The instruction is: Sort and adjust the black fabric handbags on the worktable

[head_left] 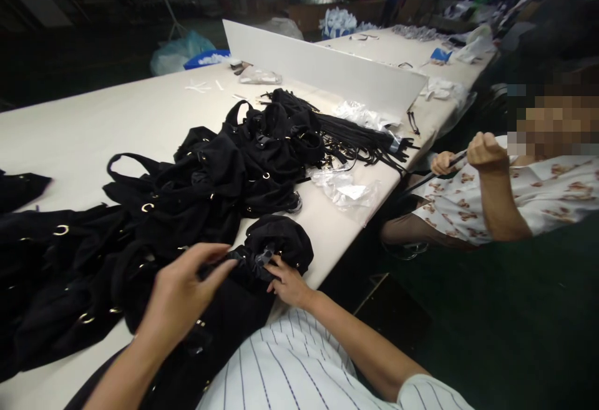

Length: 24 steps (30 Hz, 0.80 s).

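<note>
At the table's near edge lies a black fabric bag (285, 238), bunched up, with some dark grey shiny material showing at its middle. My left hand (180, 288) is closed, thumb and forefinger pinching a dark edge of this bag from the left. From the right, my right hand (287, 282) has its fingers curled onto the bag beside the grey material, gripping it. Black fabric hides part of the fingertips of both hands. More black bags (201, 179) with gold-coloured eyelets are heaped to the left and beyond.
Behind the heap lie a bundle of black straps (346, 132) and clear plastic bags (349, 188). A long white board (322, 63) stands across the white table (60, 123). At the right, a co-worker (472, 191) sits holding a dark strap in both hands.
</note>
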### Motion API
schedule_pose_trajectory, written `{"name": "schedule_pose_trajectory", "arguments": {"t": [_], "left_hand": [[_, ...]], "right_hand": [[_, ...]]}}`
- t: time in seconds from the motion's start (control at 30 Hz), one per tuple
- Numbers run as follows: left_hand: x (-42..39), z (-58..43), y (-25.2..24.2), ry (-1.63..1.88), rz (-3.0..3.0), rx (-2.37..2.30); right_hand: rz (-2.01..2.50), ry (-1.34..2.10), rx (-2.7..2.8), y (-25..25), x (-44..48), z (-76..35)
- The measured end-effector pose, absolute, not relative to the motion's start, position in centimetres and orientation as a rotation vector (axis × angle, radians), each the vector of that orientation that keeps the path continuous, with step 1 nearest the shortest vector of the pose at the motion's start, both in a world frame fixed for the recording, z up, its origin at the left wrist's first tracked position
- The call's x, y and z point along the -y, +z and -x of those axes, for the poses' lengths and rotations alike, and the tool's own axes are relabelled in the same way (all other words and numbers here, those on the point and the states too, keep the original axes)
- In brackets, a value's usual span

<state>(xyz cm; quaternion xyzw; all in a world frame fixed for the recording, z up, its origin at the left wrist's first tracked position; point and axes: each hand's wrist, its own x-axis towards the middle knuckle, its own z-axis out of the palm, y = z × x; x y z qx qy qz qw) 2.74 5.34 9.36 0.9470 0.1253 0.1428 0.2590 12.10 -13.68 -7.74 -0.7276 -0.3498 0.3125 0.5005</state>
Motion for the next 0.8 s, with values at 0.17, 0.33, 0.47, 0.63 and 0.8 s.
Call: {"name": "schedule_pose_trajectory", "arguments": {"t": [0.17,0.33,0.47,0.63,0.8], "left_hand": [[-1.2,-9.3,1.6,-0.204,-2.916,-0.276],[-3.1,-9.7,-1.4,-0.131,-2.922,-0.532],[-3.6,-8.7,-1.3,-0.052,-2.918,-0.605],[-2.7,-7.8,-2.1,0.141,-2.791,-0.566],[-3.4,-7.8,-3.2,0.3,-2.604,-0.592]], "right_hand": [[1.877,0.739,0.832,-6.8,14.5,-11.8],[2.29,0.548,0.648,-5.4,13.8,-12.0],[2.405,0.502,0.51,-5.7,12.4,-12.8],[2.415,0.47,0.549,-6.3,11.3,-15.2],[2.392,0.46,0.581,-6.4,10.8,-16.2]]}}
